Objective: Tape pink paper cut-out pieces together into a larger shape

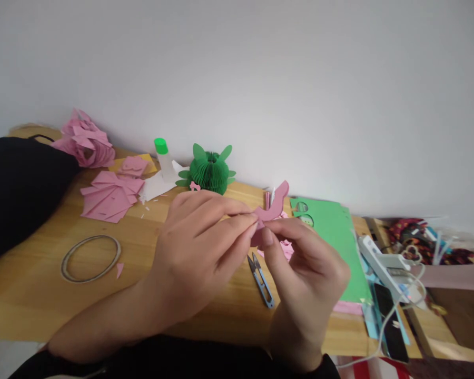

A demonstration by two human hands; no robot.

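Note:
Between both hands is a curved, wavy-edged pink paper piece [275,205], raised above the table. My left hand [205,247] pinches its lower left part, fingertips pressed together. My right hand [308,268] grips the lower edge between thumb and index finger, close beside the left fingertips. The fingers cover part of the paper. Below them lie blue-handled thread snips [262,281], with pink paper scraps [286,248] partly hidden behind my right hand. Beyond my left hand stands a green pleated paper ball [210,175] with leaf-shaped pieces on it.
A glue stick [164,160] with a green cap stands at the back. Folded pink papers [110,197] and a tape ring [90,258] lie left, near a black bag [23,184]. Green sheets [335,242], a white power strip [383,268] and a phone [391,321] are right.

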